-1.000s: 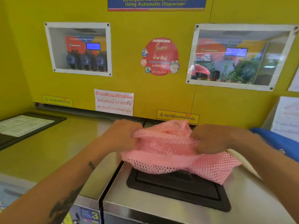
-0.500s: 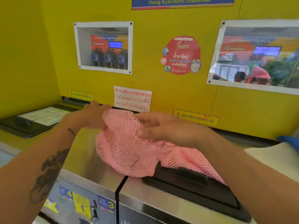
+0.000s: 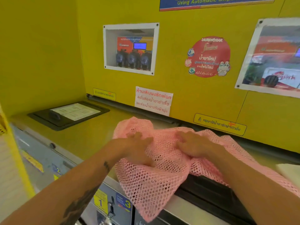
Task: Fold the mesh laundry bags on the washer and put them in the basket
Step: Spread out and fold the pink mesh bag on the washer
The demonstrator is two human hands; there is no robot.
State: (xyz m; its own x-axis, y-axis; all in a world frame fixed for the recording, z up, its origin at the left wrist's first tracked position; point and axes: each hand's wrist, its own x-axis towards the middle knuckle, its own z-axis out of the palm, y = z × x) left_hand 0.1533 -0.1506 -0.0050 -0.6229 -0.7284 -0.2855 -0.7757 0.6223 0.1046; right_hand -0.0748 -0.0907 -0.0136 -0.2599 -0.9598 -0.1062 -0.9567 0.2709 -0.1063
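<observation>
The pink mesh bag (image 3: pixel 162 159) sprawled lengthwise along the washer top (image 3: pixel 90 135), one corner spilling over its front edge, while left hand (image 3: pixel 138 145) and right hand (image 3: pixel 193 145) apparently pressed flat, side by side, mid-bag.

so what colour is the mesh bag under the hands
Pink, with an open honeycomb mesh bag weave; the head view shows it.

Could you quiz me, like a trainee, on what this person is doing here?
1. True or false: both hands rest on the pink mesh bag.
2. Where does the bag's lower edge hang? A) over the washer's front B) inside a basket
3. What colour is the wall behind the washer?

Key: 1 true: left hand and right hand lie on it. 2 A. 3 yellow.
</observation>
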